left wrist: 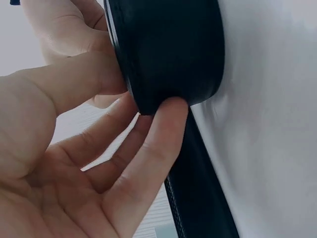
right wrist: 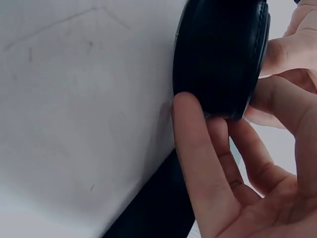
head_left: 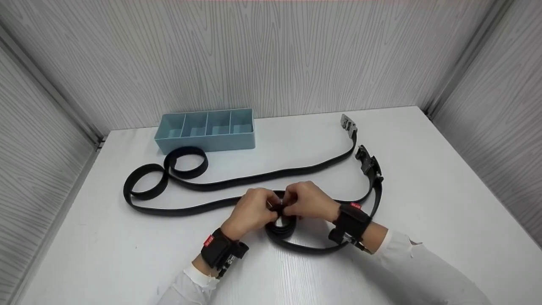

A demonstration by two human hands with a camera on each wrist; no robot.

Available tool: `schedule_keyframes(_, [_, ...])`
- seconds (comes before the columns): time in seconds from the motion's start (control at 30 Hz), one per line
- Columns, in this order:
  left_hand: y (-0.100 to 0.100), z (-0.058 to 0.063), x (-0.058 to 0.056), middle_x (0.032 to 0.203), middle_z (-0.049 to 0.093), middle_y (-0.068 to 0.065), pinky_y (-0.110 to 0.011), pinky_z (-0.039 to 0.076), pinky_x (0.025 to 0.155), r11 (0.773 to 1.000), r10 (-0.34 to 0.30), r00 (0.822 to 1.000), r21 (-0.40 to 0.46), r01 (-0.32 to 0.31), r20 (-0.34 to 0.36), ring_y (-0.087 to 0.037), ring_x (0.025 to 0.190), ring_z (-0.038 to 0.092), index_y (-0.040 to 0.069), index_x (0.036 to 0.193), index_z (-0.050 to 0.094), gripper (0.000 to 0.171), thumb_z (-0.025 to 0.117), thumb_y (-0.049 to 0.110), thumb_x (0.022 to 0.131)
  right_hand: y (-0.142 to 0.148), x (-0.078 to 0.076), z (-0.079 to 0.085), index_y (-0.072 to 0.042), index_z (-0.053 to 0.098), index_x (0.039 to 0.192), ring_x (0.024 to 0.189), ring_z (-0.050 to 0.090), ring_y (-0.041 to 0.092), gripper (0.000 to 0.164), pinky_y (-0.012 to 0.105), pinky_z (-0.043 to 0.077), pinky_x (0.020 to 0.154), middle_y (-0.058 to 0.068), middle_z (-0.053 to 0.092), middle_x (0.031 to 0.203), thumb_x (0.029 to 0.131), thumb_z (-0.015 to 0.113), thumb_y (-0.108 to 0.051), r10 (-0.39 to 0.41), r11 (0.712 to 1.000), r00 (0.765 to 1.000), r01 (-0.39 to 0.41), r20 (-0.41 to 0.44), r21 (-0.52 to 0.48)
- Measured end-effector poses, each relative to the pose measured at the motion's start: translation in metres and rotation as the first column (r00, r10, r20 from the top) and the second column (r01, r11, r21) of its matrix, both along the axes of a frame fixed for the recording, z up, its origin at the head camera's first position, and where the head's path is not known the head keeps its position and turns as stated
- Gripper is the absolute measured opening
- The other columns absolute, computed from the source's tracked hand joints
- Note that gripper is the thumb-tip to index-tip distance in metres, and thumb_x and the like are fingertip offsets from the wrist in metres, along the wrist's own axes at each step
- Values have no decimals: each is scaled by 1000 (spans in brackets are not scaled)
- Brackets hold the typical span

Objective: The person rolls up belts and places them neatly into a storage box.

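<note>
centrally, a little below the middle of the head view, the black belt coil (head_left: 281, 232) sits between the two hands, its opening turned upward and its band on edge, so the winding axis looks roughly upright. it lies at the fingertips and just below them in the frame; neither hand is nearer, since both touch it. the left hand (head_left: 250, 210) grips it from the left and the right hand (head_left: 312, 201) from the right, fingers curled on its far rim, while each wrist view shows one finger pressed along the outer wall. the loose strap (head_left: 313, 250) is what breaks the symmetry: its long run leaves the coil toward the lower right, passes beneath the right wrist and bends up to the dark buckles (head_left: 367, 162) at the right, so any slack lies on the right hand's side. another belt (head_left: 169, 212) runs behind the hands, curled at left; beyond it lies a silver-buckled belt (head_left: 258, 177), and the blue divided tray (head_left: 220, 143) stands upper left.
</note>
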State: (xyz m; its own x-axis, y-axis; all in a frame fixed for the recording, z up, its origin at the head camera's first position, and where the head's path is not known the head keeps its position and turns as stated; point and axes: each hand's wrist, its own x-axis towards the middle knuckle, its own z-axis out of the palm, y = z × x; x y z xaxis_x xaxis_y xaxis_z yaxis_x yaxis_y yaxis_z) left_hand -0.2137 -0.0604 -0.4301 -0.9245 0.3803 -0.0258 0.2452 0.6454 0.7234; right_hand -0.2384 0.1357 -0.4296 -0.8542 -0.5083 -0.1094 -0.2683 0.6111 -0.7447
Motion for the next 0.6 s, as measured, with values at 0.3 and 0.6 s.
schedule_keyframes(0.3, [-1,0,0,97,74,-3,-34,53,74,1000,2,1000,13,-2,20,-17,87,67,6,101,77,22,79,2,79,0,1,-1,-6,71,80,55,60,7,10,27,54,52,-2,70,73,77,78,-1,-6,1000,999,6,-35,-10])
schedule_keyframes(0.6, [-2,2,0,90,68,-4,-33,48,70,999,40,998,-37,-38,50,-18,79,59,6,94,66,23,81,15,79,0,1,-3,-7,71,79,55,61,8,10,29,55,52,-1,71,74,77,79,-1,-47,999,997,46,-55,-20])
